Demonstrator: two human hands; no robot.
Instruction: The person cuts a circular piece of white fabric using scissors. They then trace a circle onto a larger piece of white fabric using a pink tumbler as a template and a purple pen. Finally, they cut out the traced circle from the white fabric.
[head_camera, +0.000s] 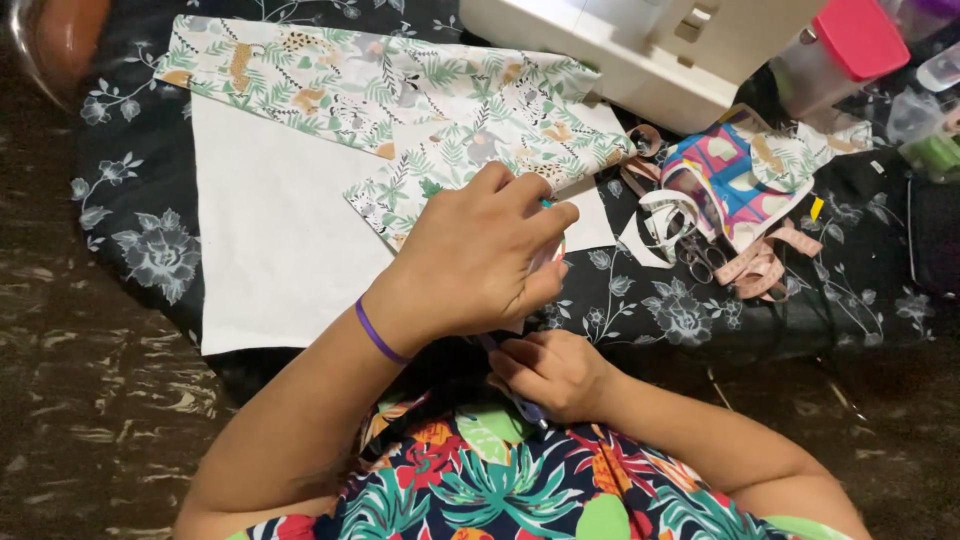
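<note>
Left grip (480, 255) on one fabric piece (450, 165)

hidden: small item pinched in left hand (470, 265), perhaps a pin | cut off: sewing machine (640, 45) top, red-lidded container (845, 45)

Clear plastic container (835, 55), pink-red lid, top right beside white sewing machine (640, 45); no labels, screens.

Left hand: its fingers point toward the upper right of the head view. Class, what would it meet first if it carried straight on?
Probably the bare black floral cloth beyond the left hand, then the loose strips; depth is unclear.
</note>
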